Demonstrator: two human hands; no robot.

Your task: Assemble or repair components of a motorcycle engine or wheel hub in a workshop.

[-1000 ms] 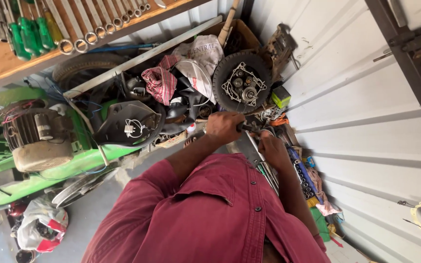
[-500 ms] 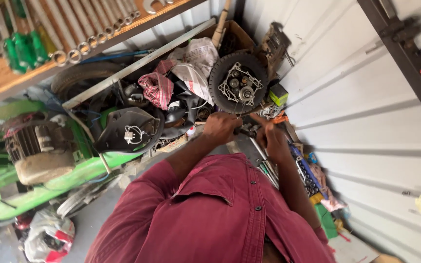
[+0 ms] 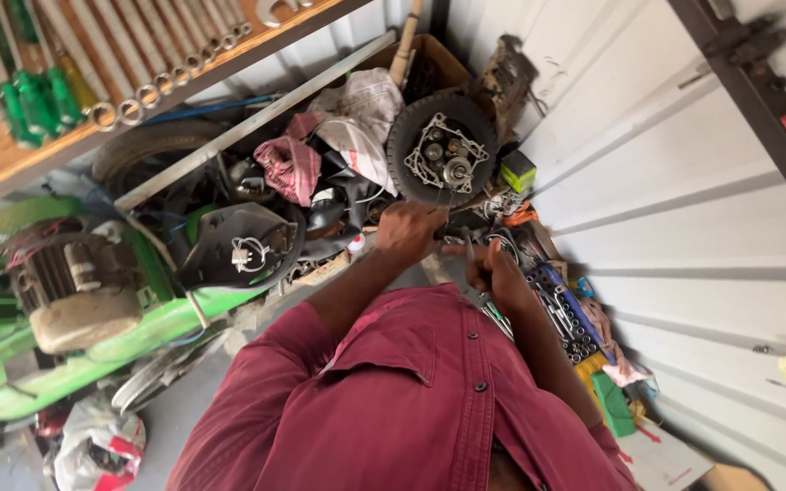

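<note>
My left hand (image 3: 408, 232) is closed in a fist just below a small black tyre with a metal hub (image 3: 443, 159). A slim brown rod-like tool (image 3: 477, 202) sticks out of the fist to the right. My right hand (image 3: 495, 271) is close beside it, thumb up, pinching a thin metal tool (image 3: 468, 247) between the two hands. Both arms reach out from my maroon shirt (image 3: 411, 400). What the tools touch is hidden by my hands.
A green machine with a grey engine (image 3: 75, 291) lies at the left. Spanners hang on a board (image 3: 138, 55) above. A socket set (image 3: 566, 314) lies at the right against a white corrugated wall (image 3: 684, 182). Rags (image 3: 288, 168), a black cover (image 3: 238, 245) and parts crowd the middle.
My right hand has come up closer to my left hand. The view has shifted slightly; the left fist stays under the tyre.
</note>
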